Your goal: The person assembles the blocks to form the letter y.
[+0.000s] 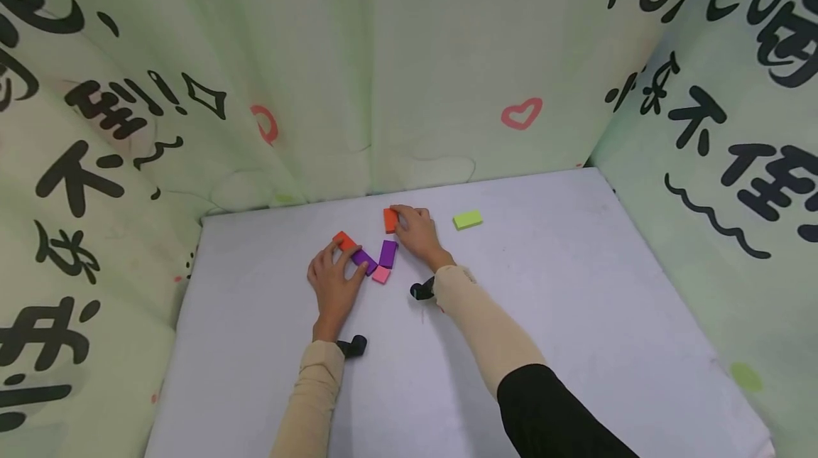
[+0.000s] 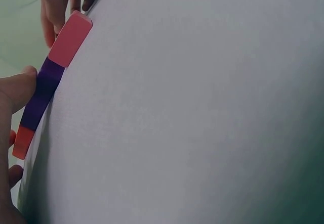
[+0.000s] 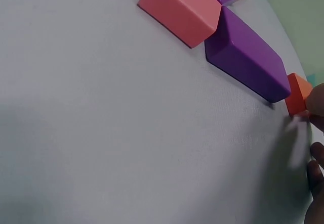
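My left hand point(image 1: 335, 284) is at a slanted pair of blocks, an orange block point(image 1: 344, 241) end to end with a purple block point(image 1: 365, 261). Its thumb lies along the purple one and its fingers curl by the orange one. A small pink block point(image 1: 381, 275) sits at the bottom of a V shape, with a second purple block point(image 1: 388, 254) rising from it on the right. Farther back, my right hand point(image 1: 418, 234) pinches another orange block point(image 1: 390, 221) just beyond that purple block. In the right wrist view, the thumb presses this orange block point(image 3: 298, 93).
A lime-green block point(image 1: 468, 219) lies on the white table point(image 1: 543, 266), right of my right hand. Pale green curtains point(image 1: 441, 74) with black lettering and pink hearts hang behind the table and at both sides. Black wrist mounts point(image 1: 353, 346) stick out from both wrists.
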`<action>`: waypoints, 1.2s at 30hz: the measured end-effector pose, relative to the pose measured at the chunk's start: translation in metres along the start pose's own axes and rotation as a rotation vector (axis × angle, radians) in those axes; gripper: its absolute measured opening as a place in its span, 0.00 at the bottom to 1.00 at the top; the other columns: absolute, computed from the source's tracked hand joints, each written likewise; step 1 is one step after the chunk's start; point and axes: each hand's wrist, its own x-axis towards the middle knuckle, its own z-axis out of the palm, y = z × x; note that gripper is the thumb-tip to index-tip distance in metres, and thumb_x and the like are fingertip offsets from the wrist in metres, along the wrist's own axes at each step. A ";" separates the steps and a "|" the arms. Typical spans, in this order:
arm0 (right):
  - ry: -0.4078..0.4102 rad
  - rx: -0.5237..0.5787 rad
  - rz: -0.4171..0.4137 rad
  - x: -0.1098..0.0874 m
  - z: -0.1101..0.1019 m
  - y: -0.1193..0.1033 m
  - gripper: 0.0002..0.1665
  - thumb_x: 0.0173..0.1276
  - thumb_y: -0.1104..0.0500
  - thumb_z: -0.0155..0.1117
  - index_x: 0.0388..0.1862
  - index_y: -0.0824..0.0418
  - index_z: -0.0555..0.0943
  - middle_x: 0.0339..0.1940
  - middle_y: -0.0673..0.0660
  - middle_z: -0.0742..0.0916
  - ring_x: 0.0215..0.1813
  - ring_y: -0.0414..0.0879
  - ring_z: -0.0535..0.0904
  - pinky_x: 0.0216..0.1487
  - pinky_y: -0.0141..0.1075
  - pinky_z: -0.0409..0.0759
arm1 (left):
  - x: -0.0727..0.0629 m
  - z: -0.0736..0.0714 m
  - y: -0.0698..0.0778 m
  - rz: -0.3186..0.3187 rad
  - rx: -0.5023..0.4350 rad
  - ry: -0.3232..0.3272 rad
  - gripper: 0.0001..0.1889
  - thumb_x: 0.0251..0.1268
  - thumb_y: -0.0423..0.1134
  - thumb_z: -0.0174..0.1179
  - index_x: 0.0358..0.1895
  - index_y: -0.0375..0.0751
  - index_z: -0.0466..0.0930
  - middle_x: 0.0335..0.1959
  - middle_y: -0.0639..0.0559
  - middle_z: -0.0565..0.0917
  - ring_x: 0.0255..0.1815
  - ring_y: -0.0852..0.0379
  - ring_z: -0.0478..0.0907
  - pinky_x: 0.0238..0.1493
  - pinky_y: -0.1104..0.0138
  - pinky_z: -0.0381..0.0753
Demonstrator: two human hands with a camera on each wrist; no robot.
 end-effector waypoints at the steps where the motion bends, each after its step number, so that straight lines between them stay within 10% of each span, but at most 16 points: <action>1: 0.003 0.011 -0.002 -0.001 0.000 0.000 0.30 0.81 0.57 0.55 0.79 0.52 0.70 0.79 0.52 0.76 0.76 0.57 0.66 0.78 0.53 0.66 | 0.000 0.000 -0.001 0.001 -0.003 0.001 0.20 0.73 0.53 0.65 0.64 0.56 0.83 0.79 0.44 0.66 0.79 0.37 0.58 0.78 0.36 0.45; 36: 0.127 0.088 -0.074 -0.024 0.016 0.013 0.28 0.80 0.54 0.59 0.76 0.54 0.73 0.76 0.54 0.79 0.79 0.55 0.67 0.82 0.51 0.64 | -0.004 0.003 0.000 0.017 -0.007 0.038 0.21 0.70 0.51 0.68 0.64 0.55 0.83 0.78 0.43 0.67 0.77 0.35 0.60 0.76 0.34 0.48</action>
